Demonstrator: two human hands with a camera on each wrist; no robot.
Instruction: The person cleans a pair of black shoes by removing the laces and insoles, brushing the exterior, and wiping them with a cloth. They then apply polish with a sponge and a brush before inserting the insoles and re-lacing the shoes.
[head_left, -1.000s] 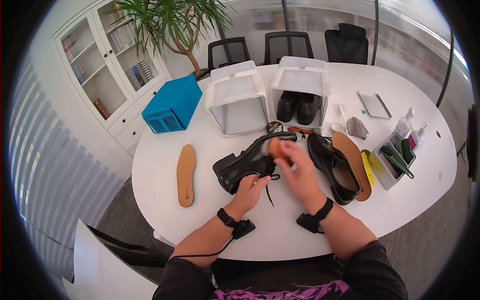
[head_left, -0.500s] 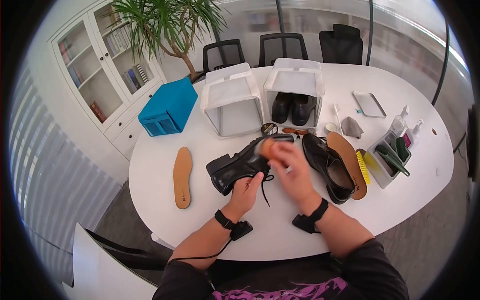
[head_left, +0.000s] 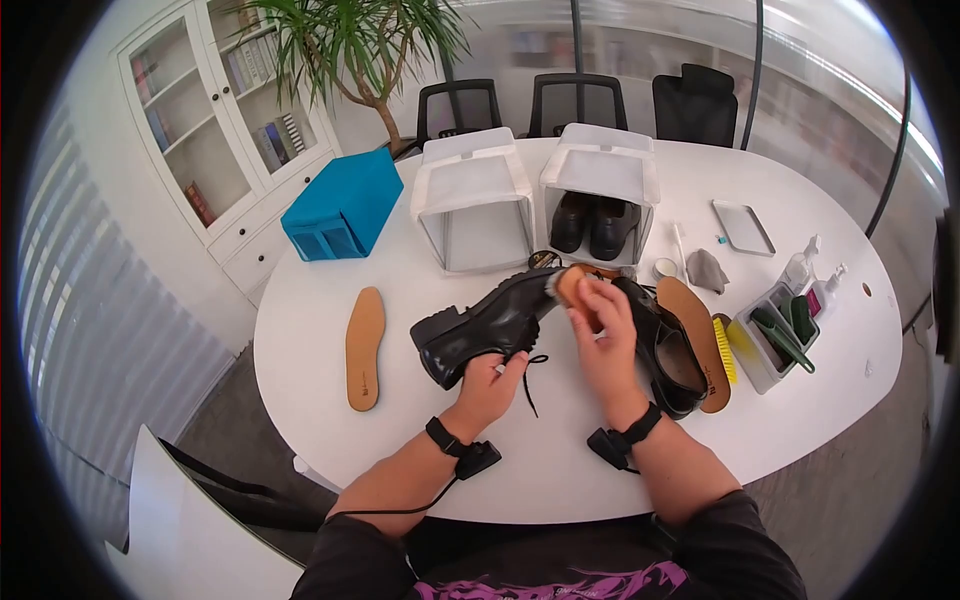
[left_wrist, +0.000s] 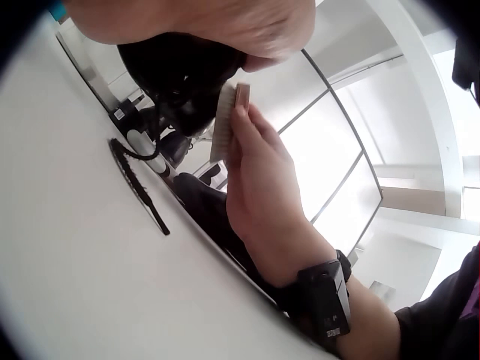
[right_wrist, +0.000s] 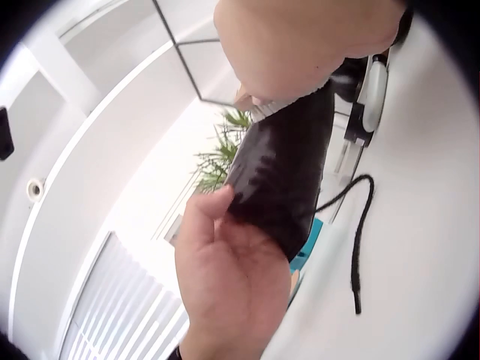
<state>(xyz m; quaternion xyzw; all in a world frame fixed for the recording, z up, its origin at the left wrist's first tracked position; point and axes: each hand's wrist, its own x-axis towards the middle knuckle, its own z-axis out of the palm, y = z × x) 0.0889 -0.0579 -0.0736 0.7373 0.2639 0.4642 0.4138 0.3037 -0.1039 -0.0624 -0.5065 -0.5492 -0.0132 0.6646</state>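
White table, black shoe held above it.
On my head feed the shoe looks glossy and chunky-soled, its lace dangling; the left hand grips its near side, the right hand pinches a wooden brush, pale bristles at the toe. Half a second ago the brush was blurred, farther from the tip.

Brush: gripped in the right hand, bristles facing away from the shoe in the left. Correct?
No: the bristles face toward the shoe, not away, as the left wrist view shows. The brush is in the right hand, the shoe in the left hand.
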